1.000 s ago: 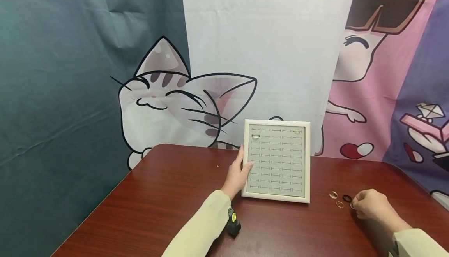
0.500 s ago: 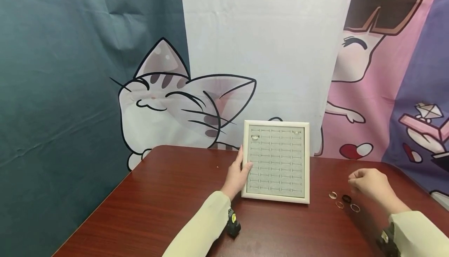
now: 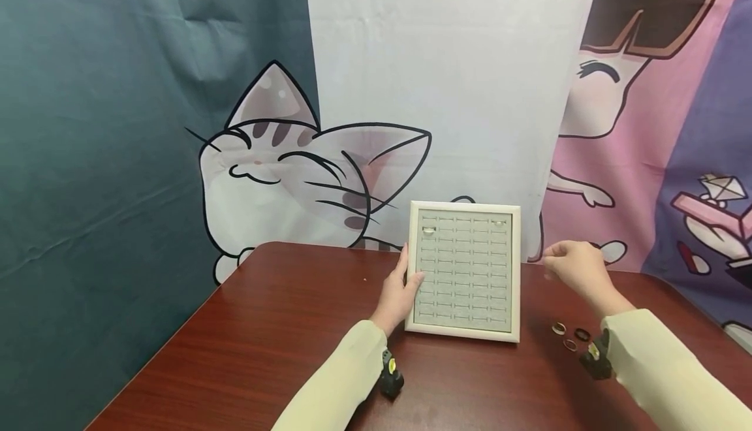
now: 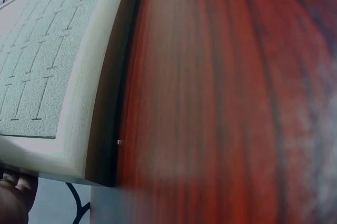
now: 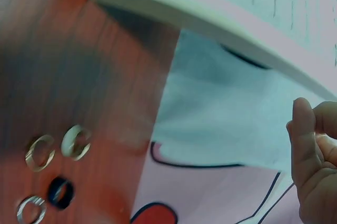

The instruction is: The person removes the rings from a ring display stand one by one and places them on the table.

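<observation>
My left hand [image 3: 399, 292] grips the left edge of a ring display board [image 3: 463, 336], thumb on the front and fingers toward the back. The cream-framed board stands tilted up on the table, its grey pad lined with slots. One ring [image 3: 429, 229] sits near its upper left corner, another ring [image 3: 498, 223] near the upper right. Raised to the right of the board, my right hand [image 3: 578, 266] has thumb and index fingertips together; I cannot tell whether something small is between them. Loose on the table below lie a gold ring [image 5: 40, 153], a black ring [image 5: 61, 193] and others.
The reddish-brown wooden table [image 3: 282, 326] ends just behind the board. A printed cloth backdrop [image 3: 458, 78] with cartoon figures hangs behind it. The loose rings include a pale gold-edged ring [image 5: 76, 143] and a silver ring [image 5: 31, 211].
My right hand has risen from the loose rings and moved left and away, toward the board's right edge. The left hand and the board have stayed in place.
</observation>
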`<state>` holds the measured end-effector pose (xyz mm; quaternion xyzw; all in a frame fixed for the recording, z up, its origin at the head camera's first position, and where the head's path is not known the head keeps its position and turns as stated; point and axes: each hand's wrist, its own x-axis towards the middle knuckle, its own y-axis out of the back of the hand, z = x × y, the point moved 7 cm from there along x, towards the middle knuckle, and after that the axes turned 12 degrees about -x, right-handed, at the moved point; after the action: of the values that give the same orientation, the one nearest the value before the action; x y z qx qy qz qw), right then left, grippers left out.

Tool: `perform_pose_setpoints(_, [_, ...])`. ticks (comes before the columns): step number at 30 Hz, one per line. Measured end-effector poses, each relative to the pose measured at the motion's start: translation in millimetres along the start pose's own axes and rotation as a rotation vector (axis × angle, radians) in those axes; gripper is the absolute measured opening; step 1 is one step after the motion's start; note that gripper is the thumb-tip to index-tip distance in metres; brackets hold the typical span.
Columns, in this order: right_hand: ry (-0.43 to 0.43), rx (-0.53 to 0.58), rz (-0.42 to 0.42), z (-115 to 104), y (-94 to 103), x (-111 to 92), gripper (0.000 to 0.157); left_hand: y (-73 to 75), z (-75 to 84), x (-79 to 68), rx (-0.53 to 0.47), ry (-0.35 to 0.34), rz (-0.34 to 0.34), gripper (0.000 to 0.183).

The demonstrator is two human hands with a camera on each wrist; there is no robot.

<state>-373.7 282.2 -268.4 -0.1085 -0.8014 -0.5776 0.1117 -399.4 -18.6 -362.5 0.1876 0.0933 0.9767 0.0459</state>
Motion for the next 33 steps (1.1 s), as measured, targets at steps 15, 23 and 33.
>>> perform_pose_setpoints(15, [0.0,0.055,0.187,-40.4,8.5,21.9,0.022,0.0,0.6,1.5,-0.012,-0.017,-0.003,0.065])
perform_pose_setpoints(23, [0.095,0.047,0.274,-67.8,10.3,27.4,0.016,0.5,-1.2,-0.2,-0.021,-0.005,0.002,0.065])
perform_pose_setpoints(33, [0.139,-0.017,0.254,-87.6,6.9,35.5,0.019,2.6,3.4,-1.3,-0.031,-0.001,-0.01,0.064])
